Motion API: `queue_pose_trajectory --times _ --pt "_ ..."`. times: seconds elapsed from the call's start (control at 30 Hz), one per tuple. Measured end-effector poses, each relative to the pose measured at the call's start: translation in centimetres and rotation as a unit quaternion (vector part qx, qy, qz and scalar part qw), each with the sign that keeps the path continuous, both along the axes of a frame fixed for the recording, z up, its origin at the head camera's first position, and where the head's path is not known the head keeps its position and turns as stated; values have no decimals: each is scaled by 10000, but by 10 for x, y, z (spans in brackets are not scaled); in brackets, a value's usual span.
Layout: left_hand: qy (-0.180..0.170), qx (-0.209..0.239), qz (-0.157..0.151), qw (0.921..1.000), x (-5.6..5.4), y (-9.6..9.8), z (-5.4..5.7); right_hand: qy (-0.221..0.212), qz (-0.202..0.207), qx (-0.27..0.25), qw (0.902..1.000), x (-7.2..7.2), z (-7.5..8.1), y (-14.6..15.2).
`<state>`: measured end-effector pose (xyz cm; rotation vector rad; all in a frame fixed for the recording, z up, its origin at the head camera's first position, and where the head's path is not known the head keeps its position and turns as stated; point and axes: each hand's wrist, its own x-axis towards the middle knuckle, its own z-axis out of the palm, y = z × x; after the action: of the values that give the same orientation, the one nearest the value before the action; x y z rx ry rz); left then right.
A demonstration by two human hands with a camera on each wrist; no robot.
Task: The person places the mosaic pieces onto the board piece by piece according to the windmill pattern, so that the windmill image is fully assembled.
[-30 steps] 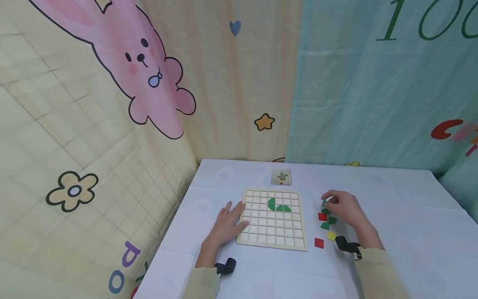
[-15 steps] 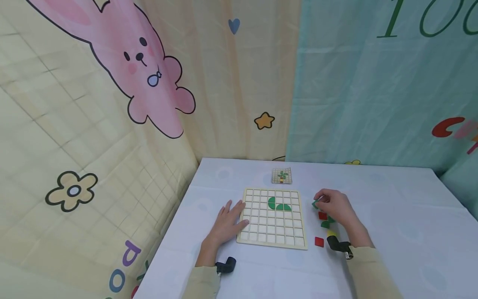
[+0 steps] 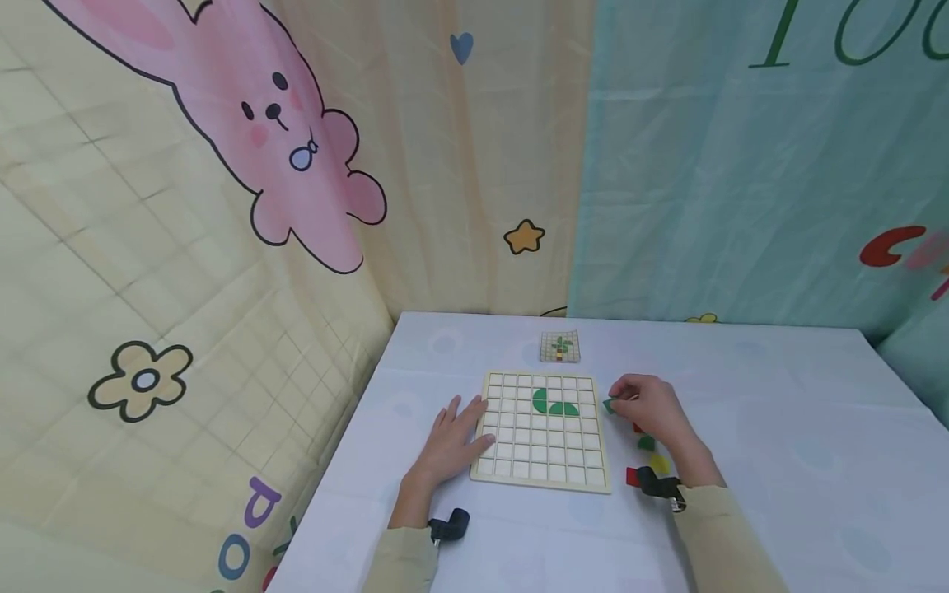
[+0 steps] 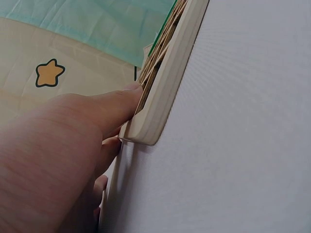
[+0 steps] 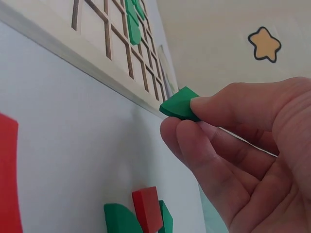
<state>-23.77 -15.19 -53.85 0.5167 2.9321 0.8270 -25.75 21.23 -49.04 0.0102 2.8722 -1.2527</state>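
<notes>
Tabletop [image 3: 786, 412]: one board [image 3: 515, 453], one green piece [image 5: 178, 104] between fingers [image 5: 199, 145]

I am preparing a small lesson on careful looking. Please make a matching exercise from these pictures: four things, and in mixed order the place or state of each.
Column one
1. Left hand
2. Right hand
3. Small card
4. Yellow piece

Column two
A. Lies beyond the grid board's far edge
B. Pinches a green piece
C. Touches the board's left edge
D. Lies to the right of the board

Pairs: 1-C; 2-B; 3-A; 4-D
</notes>
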Motion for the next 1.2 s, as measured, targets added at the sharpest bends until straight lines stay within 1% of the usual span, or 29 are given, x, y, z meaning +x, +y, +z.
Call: queue_pose_trajectory --times 0.23,0.33,0.5,0.9,1.2 --pt "14 -46 18 10000 -2 0 -3 150 174 -110 9997 -2 -4 -9" --pt "14 -3 14 10000 -2 0 -3 216 212 -137 9994 -3 -4 -15" --pt "-18 -61 53 10000 -1 0 -2 270 288 -149 9991 -2 -4 -24" --pt "19 -80 31 10000 0 0 3 70 268 -327 9991 -2 -8 -48" --pt "31 -96 36 9999 -1 1 1 160 377 -508 9979 2 -9 -63"
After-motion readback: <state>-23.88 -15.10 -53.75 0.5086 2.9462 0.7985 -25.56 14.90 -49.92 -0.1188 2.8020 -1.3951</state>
